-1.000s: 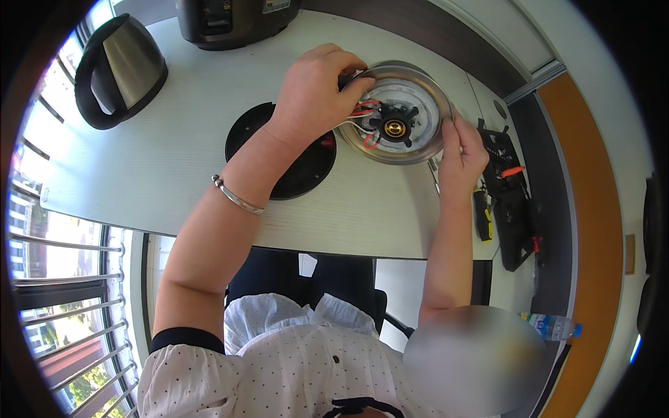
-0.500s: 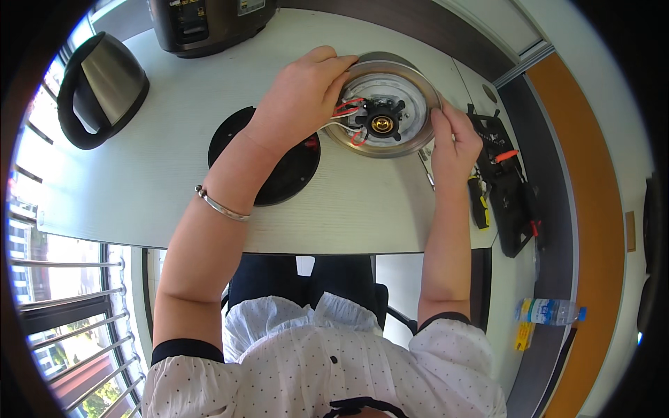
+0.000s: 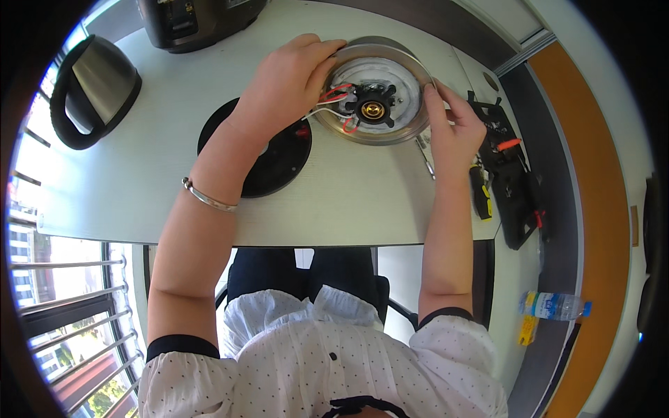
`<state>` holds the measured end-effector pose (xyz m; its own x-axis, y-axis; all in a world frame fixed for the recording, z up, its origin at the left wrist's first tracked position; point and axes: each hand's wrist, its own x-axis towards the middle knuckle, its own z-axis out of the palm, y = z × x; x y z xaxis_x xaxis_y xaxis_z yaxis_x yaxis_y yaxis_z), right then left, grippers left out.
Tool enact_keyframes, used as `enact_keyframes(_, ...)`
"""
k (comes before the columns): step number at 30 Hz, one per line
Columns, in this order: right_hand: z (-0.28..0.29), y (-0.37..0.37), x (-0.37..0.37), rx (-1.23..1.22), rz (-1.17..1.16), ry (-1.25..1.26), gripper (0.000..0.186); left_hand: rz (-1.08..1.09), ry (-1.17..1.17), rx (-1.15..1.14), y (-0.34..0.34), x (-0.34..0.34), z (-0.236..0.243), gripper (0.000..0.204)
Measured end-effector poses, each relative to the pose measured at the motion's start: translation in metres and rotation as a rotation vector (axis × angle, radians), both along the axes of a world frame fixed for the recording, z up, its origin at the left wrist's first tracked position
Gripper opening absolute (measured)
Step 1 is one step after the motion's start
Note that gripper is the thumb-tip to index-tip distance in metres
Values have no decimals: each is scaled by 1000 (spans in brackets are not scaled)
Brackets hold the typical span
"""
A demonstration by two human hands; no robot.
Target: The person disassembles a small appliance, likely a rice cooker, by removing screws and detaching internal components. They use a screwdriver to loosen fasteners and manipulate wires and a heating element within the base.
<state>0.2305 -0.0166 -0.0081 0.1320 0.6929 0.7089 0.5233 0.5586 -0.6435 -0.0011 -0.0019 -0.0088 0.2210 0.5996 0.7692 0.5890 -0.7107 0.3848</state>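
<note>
My left hand (image 3: 296, 76) is closed on the upper left rim of a round steel base (image 3: 380, 139), which holds a pale inner disc, a black central connector (image 3: 373, 109) with a brass middle, and red and white wires. The left fingertips are partly hidden behind the rim. My right hand (image 3: 449, 122) grips the right edge of the same base, thumb on the rim. Below and left, partly under my left forearm, a round black plastic plate (image 3: 279, 174) lies on the white tabletop (image 3: 355, 209); white wires run toward it.
A steel kettle (image 3: 97, 90) stands at left, a dark appliance (image 3: 195, 21) at the back. On the right lie a black tool case (image 3: 512, 209), a yellow-black screwdriver (image 3: 481, 191), slim metal tools (image 3: 425, 157) and, nearer, a water bottle (image 3: 557, 306). A barred window (image 3: 70, 299) is at left.
Both my hands and the steel base have shifted a little up and left, still in the same grip. The whole view has also shifted slightly with my head.
</note>
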Motion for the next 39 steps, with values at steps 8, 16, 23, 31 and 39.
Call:
enact_keyframes(8,-6,3,-1,113,-36,-59,20,130,-38,-11,-1,4,-7,24)
enact_keyframes(16,-9,9,5,60,-10,19,21,130,-10,-33,6,5,-14,26)
enact_keyframes(23,-7,10,7,29,21,53,22,70,-1,-37,7,4,-13,29)
enact_keyframes(31,-8,11,7,51,-12,34,23,53,-4,-50,7,5,-12,29)
enact_keyframes(39,-6,9,3,99,-108,-14,23,9,0,-15,8,1,-12,30)
